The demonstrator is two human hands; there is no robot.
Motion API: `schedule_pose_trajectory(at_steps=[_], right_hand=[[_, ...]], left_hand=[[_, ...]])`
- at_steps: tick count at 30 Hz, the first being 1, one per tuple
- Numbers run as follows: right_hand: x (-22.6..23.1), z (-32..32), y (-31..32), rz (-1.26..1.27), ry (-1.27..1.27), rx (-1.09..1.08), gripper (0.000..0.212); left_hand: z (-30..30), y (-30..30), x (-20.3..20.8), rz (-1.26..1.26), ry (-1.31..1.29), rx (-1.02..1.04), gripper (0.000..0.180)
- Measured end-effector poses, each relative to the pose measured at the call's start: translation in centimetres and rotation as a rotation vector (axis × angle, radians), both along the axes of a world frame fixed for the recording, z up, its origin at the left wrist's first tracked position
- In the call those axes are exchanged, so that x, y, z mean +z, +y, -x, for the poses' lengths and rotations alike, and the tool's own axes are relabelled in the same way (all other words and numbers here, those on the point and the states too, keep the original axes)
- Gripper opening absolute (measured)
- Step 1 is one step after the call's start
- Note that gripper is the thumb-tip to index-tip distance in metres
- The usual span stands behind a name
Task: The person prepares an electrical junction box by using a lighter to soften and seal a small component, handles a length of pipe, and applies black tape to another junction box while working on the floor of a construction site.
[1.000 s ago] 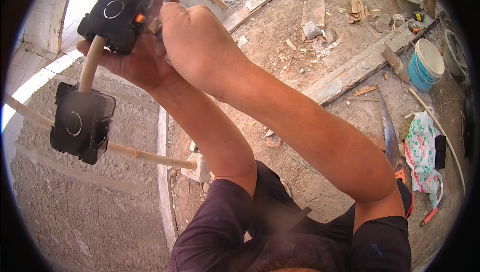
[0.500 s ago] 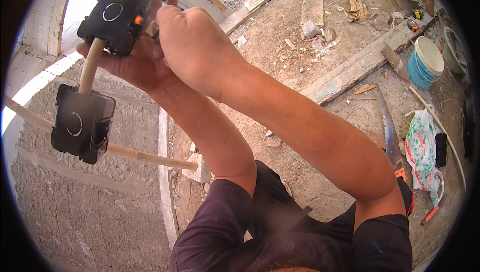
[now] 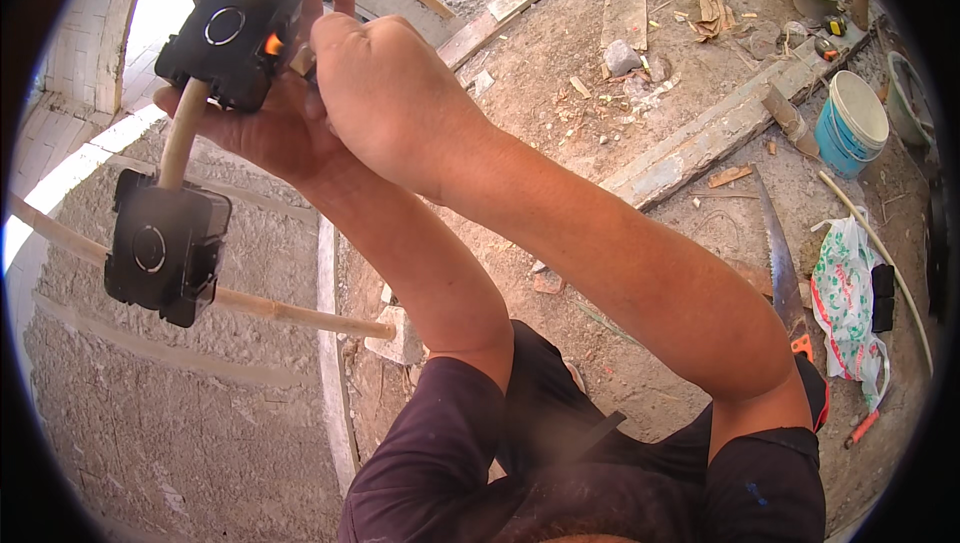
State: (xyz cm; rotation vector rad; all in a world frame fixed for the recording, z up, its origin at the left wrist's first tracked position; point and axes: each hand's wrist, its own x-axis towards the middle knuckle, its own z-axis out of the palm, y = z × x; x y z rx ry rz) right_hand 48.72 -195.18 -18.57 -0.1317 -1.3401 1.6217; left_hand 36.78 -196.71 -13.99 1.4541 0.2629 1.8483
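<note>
My left hand [image 3: 262, 123] holds up a black square electrical box [image 3: 228, 35], cradling it from below and behind. A short cream conduit pipe [image 3: 181, 136] runs down from it to a second black box [image 3: 160, 246], which hangs on a long cream pipe [image 3: 300, 315] crossing in front of a rough grey wall. My right hand [image 3: 390, 93] is closed into a fist beside the upper box, gripping a small lighter that is mostly hidden. A small orange flame [image 3: 271, 44] burns at the box's right edge, between the two hands.
Below lies a dirt floor with rubble, wooden planks [image 3: 700, 138], a blue and white bucket [image 3: 850, 123], a hand saw [image 3: 778, 253], a printed plastic bag [image 3: 845, 293] and a thin white pipe [image 3: 880, 253]. A rough plastered wall [image 3: 170, 423] fills the lower left.
Both hands and the upper box stay almost in place; the right fist shifted slightly left toward the box. The flame still burns at the box's edge.
</note>
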Motion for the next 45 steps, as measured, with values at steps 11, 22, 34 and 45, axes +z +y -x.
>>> schedule_pose_trajectory(at_steps=[11,22,34,45], right_hand=[[0.0,0.2,0.0,-0.003,-0.002,-0.013,0.064],[-0.2,0.7,-0.4,-0.01,0.076,-0.102,0.056],[0.1,1.2,-0.9,0.073,0.029,-0.131,0.06],[0.3,0.3,-1.2,0.039,0.09,-0.051,0.061]], left_hand=[[-0.7,-0.1,-0.2,-0.046,0.181,0.157,0.069],[-0.2,0.0,-0.4,-0.118,0.219,0.078,0.073],[0.3,0.1,-0.5,-0.271,-0.089,-0.008,0.076],[0.4,-0.3,-0.6,-0.26,-0.055,0.008,0.082]])
